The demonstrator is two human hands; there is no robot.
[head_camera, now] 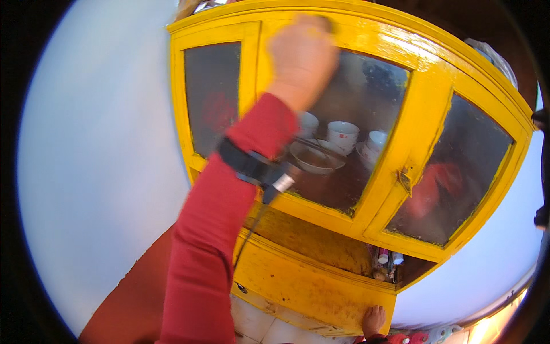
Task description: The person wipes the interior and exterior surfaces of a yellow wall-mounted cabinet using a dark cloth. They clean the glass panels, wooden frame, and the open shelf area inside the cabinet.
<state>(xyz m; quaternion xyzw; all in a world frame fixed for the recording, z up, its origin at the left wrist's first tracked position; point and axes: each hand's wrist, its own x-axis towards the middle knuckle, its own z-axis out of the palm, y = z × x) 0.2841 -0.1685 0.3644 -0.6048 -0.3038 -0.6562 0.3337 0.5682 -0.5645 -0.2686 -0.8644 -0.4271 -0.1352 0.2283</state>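
My left hand, in a red sleeve, is raised against the upper frame of a yellow-painted wooden cabinet. Motion blurs it. Its fingers are curled in, and a small dark object shows at their far side; its kind is unclear. A black strap with a cabled device circles the wrist. My right hand rests low on the cabinet's yellow lower panel, near its right end. Behind the middle glass pane stand white bowls and a shallow dish, partly hidden by my left arm.
A metal latch sits beside the right glass door. Small items, including tubes, lie in the open recess. Plastic wrapping rests on top. Several bottles stand at lower right. A white wall borders the left side.
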